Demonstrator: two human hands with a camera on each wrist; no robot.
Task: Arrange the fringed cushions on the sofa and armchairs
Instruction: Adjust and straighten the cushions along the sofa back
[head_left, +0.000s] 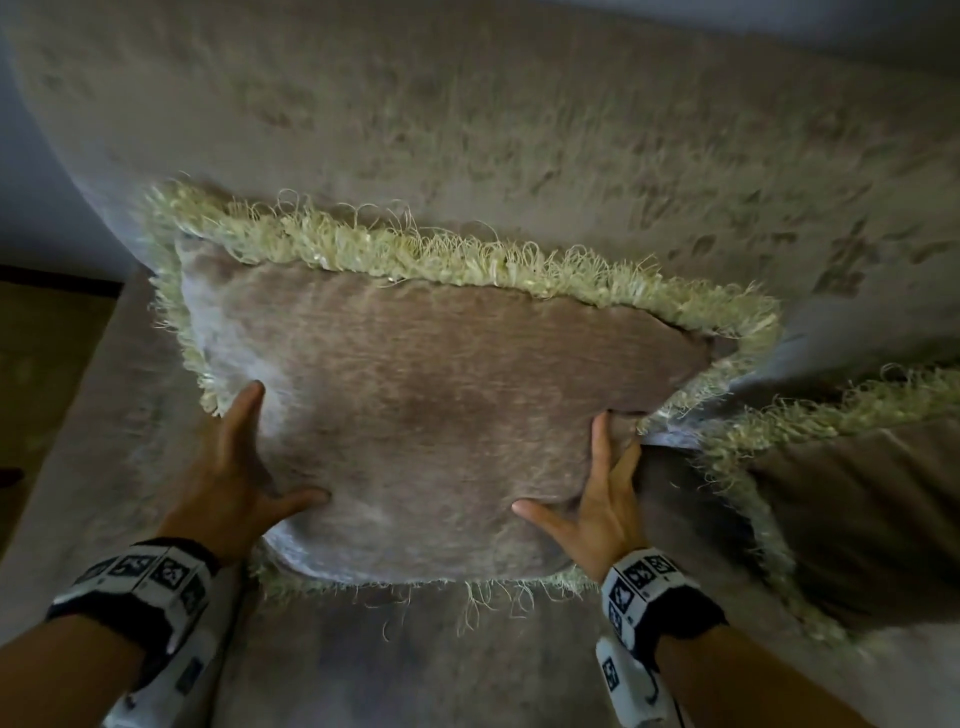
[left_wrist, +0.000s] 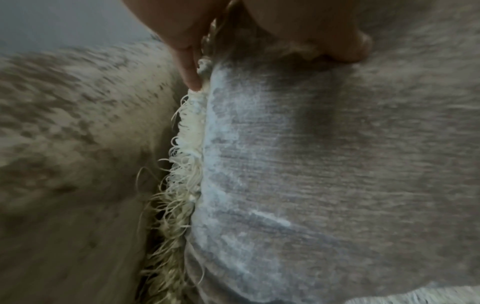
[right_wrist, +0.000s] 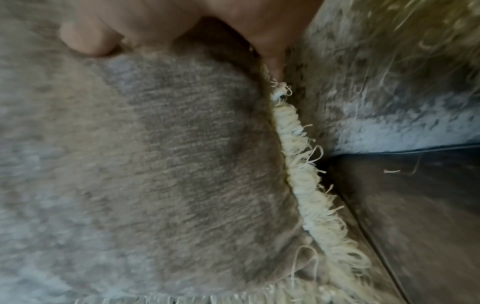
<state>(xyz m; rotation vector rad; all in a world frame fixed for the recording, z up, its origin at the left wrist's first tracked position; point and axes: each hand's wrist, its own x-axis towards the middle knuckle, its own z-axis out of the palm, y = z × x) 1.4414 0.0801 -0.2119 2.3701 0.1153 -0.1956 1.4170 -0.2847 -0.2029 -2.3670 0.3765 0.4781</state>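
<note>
Hands apart: left hand (head_left: 234, 478) and right hand (head_left: 597, 499) each pinch one side edge of the fringed cushion (head_left: 441, 405), thumbs on its face, other fingers mostly hidden behind. Cushion leans against the sofa backrest (head_left: 519, 130) above the seat (head_left: 415, 675); judged light, soft and yielding, best held at the side seams, not the loose fringe (head_left: 415, 254). Second cushion (head_left: 857, 493) to the right is cut off by the frame; both wrist views are blurred.

Head camera: high up, looks down and forward at sofa (head_left: 467, 130), not too near. Sees whole pillow (head_left: 441, 415).
Left wrist camera: very near, looks along left hand (head_left: 228, 478) at pillow's left fringe (left_wrist: 187, 164).
Right wrist camera: very near, looks along right hand (head_left: 602, 499) at pillow's right fringe.
All three share pillow front. Wrist views blurry.
</note>
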